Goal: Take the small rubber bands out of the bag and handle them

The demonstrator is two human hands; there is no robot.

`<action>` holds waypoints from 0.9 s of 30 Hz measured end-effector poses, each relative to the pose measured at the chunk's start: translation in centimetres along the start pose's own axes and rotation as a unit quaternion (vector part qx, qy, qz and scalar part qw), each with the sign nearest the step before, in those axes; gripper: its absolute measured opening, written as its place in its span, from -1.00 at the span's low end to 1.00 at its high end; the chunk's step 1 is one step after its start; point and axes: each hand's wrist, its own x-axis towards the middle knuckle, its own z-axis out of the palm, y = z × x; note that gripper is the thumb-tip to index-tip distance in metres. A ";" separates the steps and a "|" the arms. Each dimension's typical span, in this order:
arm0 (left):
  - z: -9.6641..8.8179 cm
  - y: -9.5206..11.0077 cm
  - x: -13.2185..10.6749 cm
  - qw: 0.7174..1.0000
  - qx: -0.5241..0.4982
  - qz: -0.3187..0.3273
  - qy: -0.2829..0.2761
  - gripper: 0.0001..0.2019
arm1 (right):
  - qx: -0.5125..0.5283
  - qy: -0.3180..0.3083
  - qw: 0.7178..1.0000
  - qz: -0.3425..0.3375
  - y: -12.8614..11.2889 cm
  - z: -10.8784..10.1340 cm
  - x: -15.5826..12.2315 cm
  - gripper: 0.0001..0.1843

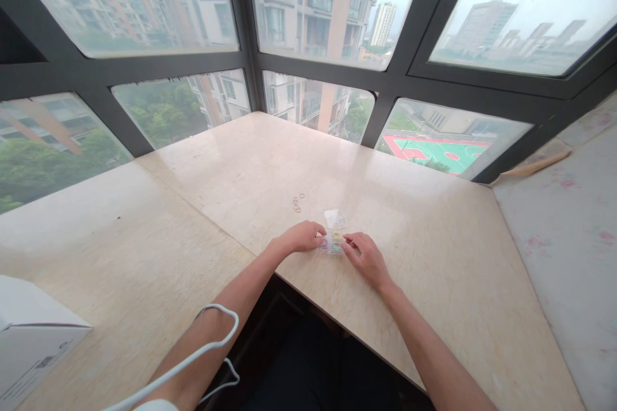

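A small clear plastic box [330, 252] lies near the front edge of the counter, its see-through lid [335, 218] tipped back on the far side. Small pink, yellow and green items show in its compartments, too small to name. My left hand [303, 236] grips the left side of the box, thumb and fingers curled at its edge. At the right side, my right hand [367, 258] has its bent fingers and thumb against the box. Behind the box, to the left, several thin rings [296, 204] lie loose on the counter.
The pale stone counter [414, 205] runs back to dark-framed windows and has a seam on the left. A white carton [38, 340] stands at the lower left. A white cable [193, 356] loops over my left forearm. A patterned wall [573, 237] bounds the right.
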 end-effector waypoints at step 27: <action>-1.6 1.1 -0.5 0.982 0.124 0.001 -0.142 -0.77 | 0.003 0.006 1.000 -0.003 -0.1 0.0 0.0 -0.75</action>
